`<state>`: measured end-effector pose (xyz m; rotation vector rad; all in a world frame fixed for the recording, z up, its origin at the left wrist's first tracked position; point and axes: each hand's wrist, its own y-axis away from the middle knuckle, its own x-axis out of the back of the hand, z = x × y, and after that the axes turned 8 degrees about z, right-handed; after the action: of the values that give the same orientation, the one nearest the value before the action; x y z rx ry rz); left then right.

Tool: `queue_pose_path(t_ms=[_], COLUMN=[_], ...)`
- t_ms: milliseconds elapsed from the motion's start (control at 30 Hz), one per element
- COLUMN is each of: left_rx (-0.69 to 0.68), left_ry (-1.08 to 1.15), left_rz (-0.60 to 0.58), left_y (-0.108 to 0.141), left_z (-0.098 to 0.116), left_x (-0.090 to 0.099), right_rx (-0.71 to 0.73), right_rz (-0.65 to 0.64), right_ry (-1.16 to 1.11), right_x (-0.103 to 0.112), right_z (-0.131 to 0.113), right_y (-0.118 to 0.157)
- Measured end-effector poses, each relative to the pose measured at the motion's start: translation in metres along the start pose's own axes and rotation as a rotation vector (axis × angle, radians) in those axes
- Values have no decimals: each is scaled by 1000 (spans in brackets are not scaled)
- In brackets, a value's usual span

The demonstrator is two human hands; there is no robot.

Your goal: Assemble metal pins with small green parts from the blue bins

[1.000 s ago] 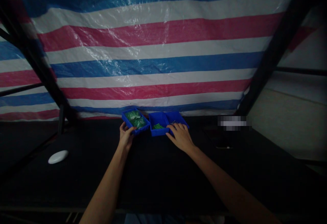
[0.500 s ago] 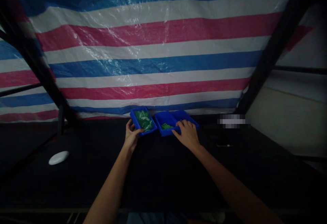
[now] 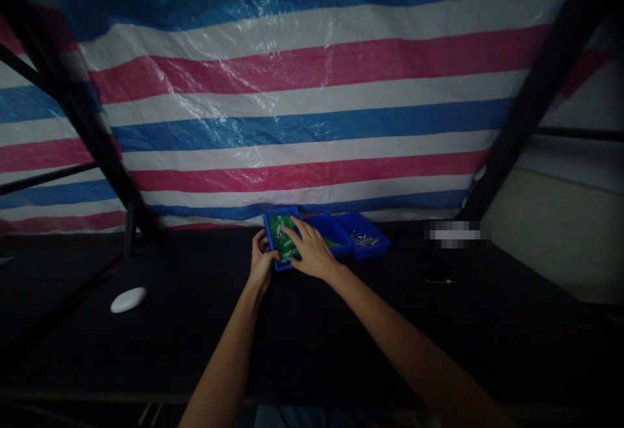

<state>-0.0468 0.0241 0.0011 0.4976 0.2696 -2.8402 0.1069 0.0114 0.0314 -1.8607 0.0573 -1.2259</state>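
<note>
My left hand (image 3: 262, 260) grips the left edge of a blue plastic tray (image 3: 281, 211), its thumb over the near rim. The tray is tilted and holds green pieces in shiny, clear wrapping (image 3: 281, 240). Over the right part of this tray reaches my right hand (image 3: 312, 250), fingers stretched out and apart, the tips at the green contents. Just right of it a second blue tray (image 3: 343, 250) shows a few green bits, partly hidden by my right hand. Beside that, a third blue tray (image 3: 372, 254) contains several small silver metal pieces, like screws or nails (image 3: 364, 239).
The trays are on a black table (image 3: 312, 350) against a striped plastic sheet (image 3: 312, 116). A white oval object (image 3: 128, 300) lies at left. Toward the right are a dark flat object (image 3: 439, 272) and a blurred-out pale patch. Dark frame posts (image 3: 88, 122) stand on both sides.
My right hand has moved left from the right-hand tray to the left tray, uncovering the metal pieces. My left hand still holds its tray. The whole view has shifted slightly.
</note>
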Motion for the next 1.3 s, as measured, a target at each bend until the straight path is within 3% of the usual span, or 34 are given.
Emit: queue_pose_path(t_ms=[200,400,633,1000,1300], left_rx=[-47,-45,-91,-166,-210], left_ry=[16,44,2,-29,-121], left_rz=[-6,-88,-123,-43,-145], left_y=[1,-1,-4,-4,0], left_z=[-2,-5,-4,-3,2], left_x=[-1,0,4,6,2], right_rx=[165,152,56,84,-25], right_rz=[-98,-169,-301,-314,-434], right_ry=[28,-19,8,163,161], right_x=[8,0,-6,-2,0], right_z=[8,8,7,-17,-14], right_y=[-28,-40,-37,-22,-17])
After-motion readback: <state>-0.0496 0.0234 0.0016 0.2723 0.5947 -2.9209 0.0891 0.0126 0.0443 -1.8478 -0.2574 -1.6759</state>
